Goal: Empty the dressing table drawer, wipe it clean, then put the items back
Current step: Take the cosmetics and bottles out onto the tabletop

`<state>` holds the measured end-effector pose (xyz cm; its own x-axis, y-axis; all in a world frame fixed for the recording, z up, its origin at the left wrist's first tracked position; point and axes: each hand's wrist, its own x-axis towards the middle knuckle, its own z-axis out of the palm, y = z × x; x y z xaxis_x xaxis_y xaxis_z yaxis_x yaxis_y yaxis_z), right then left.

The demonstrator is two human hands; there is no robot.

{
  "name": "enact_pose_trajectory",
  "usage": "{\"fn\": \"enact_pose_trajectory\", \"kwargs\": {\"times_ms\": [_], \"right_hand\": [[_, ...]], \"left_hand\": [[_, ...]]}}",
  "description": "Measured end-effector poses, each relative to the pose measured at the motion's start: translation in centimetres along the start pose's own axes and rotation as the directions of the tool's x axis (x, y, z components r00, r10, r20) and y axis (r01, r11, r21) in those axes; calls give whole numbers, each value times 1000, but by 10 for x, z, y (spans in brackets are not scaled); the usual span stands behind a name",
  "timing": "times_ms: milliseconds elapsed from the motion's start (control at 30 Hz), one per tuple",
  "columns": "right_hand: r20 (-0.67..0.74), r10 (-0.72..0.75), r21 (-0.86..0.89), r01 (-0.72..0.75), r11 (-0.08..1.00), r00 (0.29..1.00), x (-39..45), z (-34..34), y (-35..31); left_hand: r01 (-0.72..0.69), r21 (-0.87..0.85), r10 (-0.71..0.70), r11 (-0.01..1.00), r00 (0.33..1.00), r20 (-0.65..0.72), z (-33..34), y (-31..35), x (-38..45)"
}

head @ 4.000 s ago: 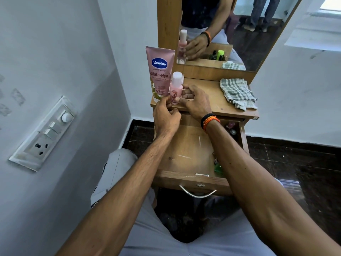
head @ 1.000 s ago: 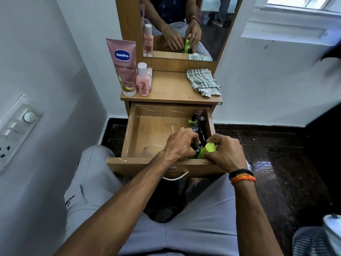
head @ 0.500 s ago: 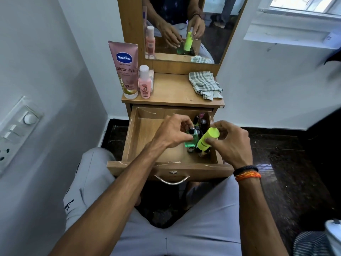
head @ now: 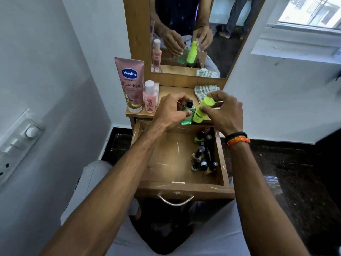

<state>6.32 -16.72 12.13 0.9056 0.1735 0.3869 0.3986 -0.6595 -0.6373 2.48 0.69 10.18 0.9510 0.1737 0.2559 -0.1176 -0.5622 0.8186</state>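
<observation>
The left hand's fingers (head: 188,113) pinch a green glass bottle (head: 188,115) and the right hand's (head: 224,111) curl round a lime tube (head: 202,110), side by side over the table (head: 171,93) edge, both arms outstretched above the open drawer (head: 184,189), small bottles (head: 203,156) clustered below the right wrist.

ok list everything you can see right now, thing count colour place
lotion tube: 1, pink, tabletop's left end
small bottle: 1, pink with white cap, beside the tube
checked cloth: 1, grey-white, tabletop right
green glass bottle: 1, black cap, held over tabletop's front edge
lime bottle: 1, held beside it
little bottles: several, mostly dark-capped, drawer's right side
drawer: 1, wooden, open
mirror: 1, above tabletop
switch panel: 1, white, left wall
left hand: grips green bottle
right hand: grips lime bottle
</observation>
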Motion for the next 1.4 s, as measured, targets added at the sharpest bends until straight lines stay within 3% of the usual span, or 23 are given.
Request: {"fn": "enact_pose_trajectory", "kwargs": {"times_ms": [167, 600, 1100, 1400], "right_hand": [[5, -23, 23, 23, 999, 1000, 40, 23, -3], [54, -31, 15, 30, 999, 998, 107, 68, 13], [25, -46, 23, 45, 999, 999, 115, 95, 32], [-6, -61, 3, 61, 998, 998, 120, 102, 36]], "left_hand": [[20, 63, -11, 998, 989, -150, 12, -14, 30], [110, 93, -73, 990, 942, -328, 27, -35, 91], [108, -14, -105, 994, 917, -384, 38, -61, 109], [115, 27, -93, 993, 904, -417, 36, -63, 117]]}}
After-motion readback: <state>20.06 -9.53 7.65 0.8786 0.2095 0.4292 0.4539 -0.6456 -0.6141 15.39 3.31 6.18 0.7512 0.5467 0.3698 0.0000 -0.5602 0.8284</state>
